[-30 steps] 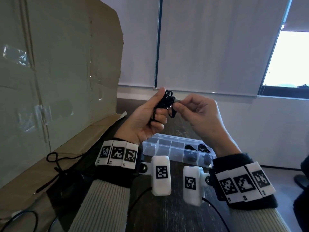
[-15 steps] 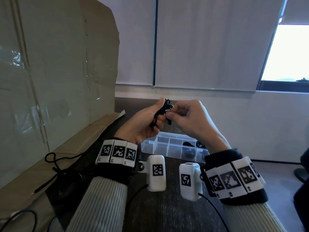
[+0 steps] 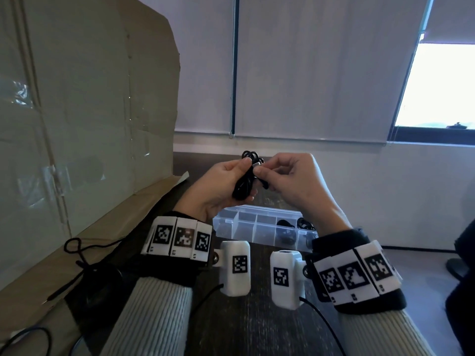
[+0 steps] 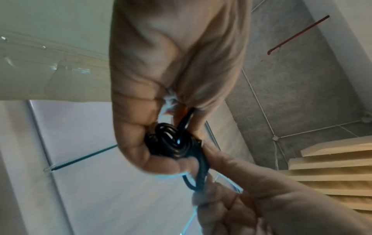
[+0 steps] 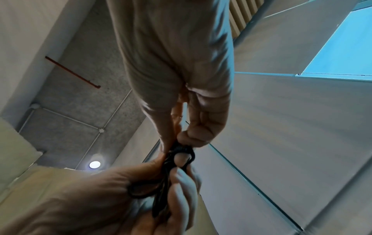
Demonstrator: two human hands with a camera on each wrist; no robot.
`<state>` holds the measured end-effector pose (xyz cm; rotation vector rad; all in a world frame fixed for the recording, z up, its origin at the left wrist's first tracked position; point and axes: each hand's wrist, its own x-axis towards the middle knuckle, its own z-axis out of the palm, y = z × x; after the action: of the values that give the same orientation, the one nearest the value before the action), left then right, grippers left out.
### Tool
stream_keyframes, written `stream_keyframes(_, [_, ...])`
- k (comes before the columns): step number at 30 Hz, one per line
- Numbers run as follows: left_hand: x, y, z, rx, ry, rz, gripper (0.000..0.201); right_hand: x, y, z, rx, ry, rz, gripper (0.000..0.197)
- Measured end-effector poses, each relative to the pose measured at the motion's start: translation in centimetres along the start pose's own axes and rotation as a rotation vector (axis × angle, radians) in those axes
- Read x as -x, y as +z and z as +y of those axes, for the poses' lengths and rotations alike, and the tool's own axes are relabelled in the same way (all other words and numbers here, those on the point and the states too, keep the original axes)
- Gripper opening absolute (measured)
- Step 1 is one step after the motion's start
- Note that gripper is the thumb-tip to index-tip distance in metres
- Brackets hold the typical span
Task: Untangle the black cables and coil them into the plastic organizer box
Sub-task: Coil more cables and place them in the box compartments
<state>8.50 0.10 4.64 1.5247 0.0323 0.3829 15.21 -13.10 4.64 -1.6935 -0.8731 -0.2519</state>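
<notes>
A small bundle of black cable (image 3: 244, 179) is held in the air above the clear plastic organizer box (image 3: 246, 222). My left hand (image 3: 223, 183) grips the coiled bundle (image 4: 171, 143) between thumb and curled fingers. My right hand (image 3: 280, 176) pinches the cable's end (image 5: 181, 152) beside the left thumb, close against the coil. The box stands on the dark table below both hands. Its right compartments hold coiled black cables (image 3: 288, 228). The left compartments look bare.
A big cardboard sheet (image 3: 84, 124) leans along the left side, its flap lying on the table. A loose black cable (image 3: 77, 255) lies on that flap. Thin wires (image 3: 321, 322) run from the wrist cameras across the dark table (image 3: 244, 330).
Both hands have come lower and nearer to the box. The bundle now lies longer in the left hand, with loops showing above the thumb.
</notes>
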Motion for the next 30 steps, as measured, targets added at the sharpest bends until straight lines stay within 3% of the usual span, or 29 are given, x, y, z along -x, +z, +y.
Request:
stream_keyframes(10, [0.3,-0.5,0.9,0.290,-0.094,0.021,0.038,0.1,1.1,0.1,-0.038,0.126,0.006,0.018])
stream_keyframes(16, [0.6,-1.5,1.6,0.259,-0.055,0.062,0.038,0.7,0.9,-1.6,-0.216,0.033,-0.031,0.007])
stream_keyframes(23, [0.8,-1.3,1.4,0.141,-0.007,0.078,0.025,0.4,0.7,-1.0,-0.029,-0.060,-0.027,0.021])
stream_keyframes(30, [0.6,-1.1,1.1,0.028,0.067,0.113,0.017,0.0,1.0,-0.4,0.131,-0.089,0.071,0.013])
